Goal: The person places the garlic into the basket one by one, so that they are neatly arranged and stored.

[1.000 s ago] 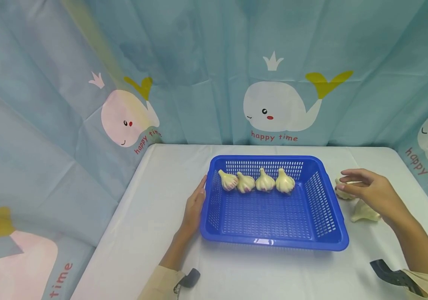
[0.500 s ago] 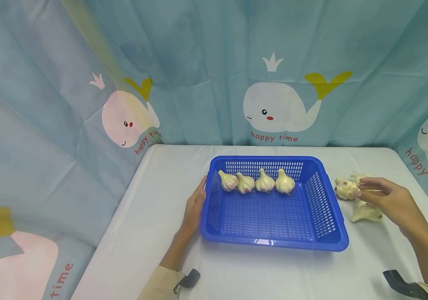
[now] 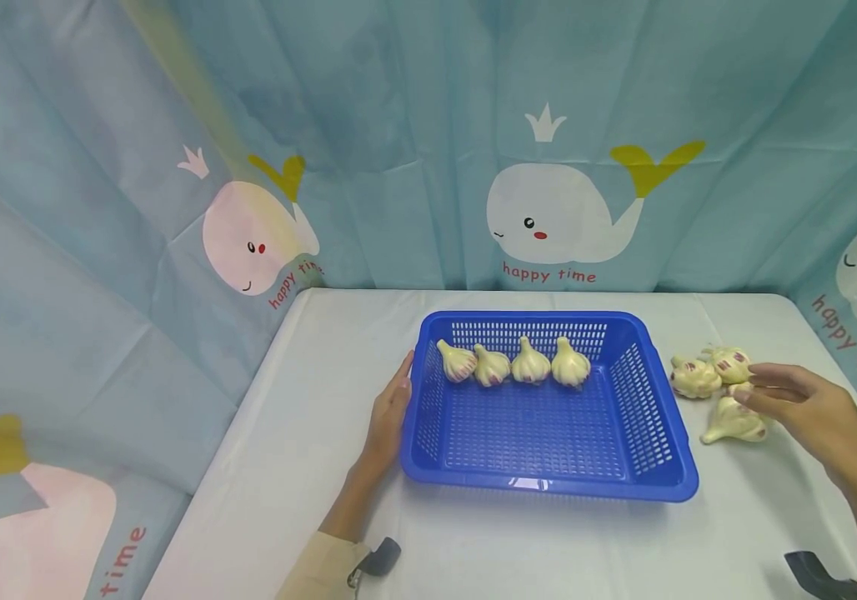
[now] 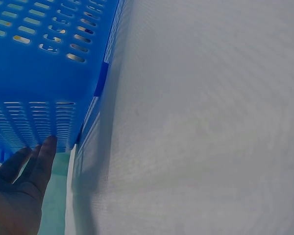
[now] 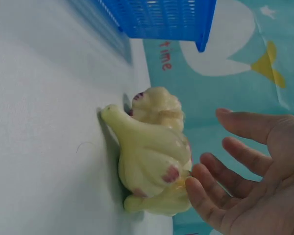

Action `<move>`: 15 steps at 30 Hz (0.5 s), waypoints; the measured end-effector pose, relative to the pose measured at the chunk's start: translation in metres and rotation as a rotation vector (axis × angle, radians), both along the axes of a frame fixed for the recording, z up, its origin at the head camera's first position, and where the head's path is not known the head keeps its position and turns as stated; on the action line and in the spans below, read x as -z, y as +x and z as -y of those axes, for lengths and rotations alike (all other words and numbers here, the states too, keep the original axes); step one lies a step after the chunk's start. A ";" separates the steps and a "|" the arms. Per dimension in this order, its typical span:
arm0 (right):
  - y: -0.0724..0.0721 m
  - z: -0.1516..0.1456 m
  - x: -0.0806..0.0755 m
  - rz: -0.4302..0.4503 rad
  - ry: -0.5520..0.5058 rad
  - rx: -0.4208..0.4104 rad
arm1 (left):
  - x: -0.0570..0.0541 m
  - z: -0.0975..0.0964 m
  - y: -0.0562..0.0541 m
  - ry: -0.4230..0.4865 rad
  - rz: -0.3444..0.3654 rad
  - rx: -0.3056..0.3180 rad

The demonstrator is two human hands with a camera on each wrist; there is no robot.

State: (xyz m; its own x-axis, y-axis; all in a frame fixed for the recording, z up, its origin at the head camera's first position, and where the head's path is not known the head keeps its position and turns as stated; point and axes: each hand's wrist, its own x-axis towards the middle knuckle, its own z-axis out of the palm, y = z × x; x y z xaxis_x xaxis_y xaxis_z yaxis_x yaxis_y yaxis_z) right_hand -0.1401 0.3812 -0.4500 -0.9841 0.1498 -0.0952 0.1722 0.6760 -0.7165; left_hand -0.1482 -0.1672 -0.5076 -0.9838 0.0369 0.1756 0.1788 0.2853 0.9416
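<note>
A blue plastic basket [image 3: 466,480] stands on the white table with several garlic bulbs [image 3: 570,364] lined up along its back side. My left hand [image 3: 386,423] lies against the basket's left side, and in the left wrist view its extended fingers [image 4: 45,159] touch the slotted wall. To the right of the basket, three more garlic bulbs lie close together: one in front [image 3: 734,419], one at left [image 3: 695,378], one at back [image 3: 729,364]. My right hand [image 3: 811,408] hovers just right of them, fingers spread and loosely bent, holding nothing.
The white tabletop [image 3: 308,392] extends around the basket on both sides and in front. A light-blue curtain [image 3: 398,208] printed with whales hangs behind the table and along its sides.
My right hand has moved right and toward me, away from the back garlic bulb, uncovering the group of bulbs. The left hand and basket have stayed put.
</note>
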 end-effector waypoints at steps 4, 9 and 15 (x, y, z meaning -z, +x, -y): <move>0.000 -0.001 0.001 0.028 0.006 0.014 | 0.001 0.000 -0.001 0.001 -0.008 0.001; 0.000 -0.002 0.002 0.037 0.021 0.018 | 0.001 0.000 -0.001 0.005 -0.009 -0.003; 0.003 -0.003 0.006 0.028 0.047 0.001 | 0.003 0.001 -0.002 0.006 -0.004 0.002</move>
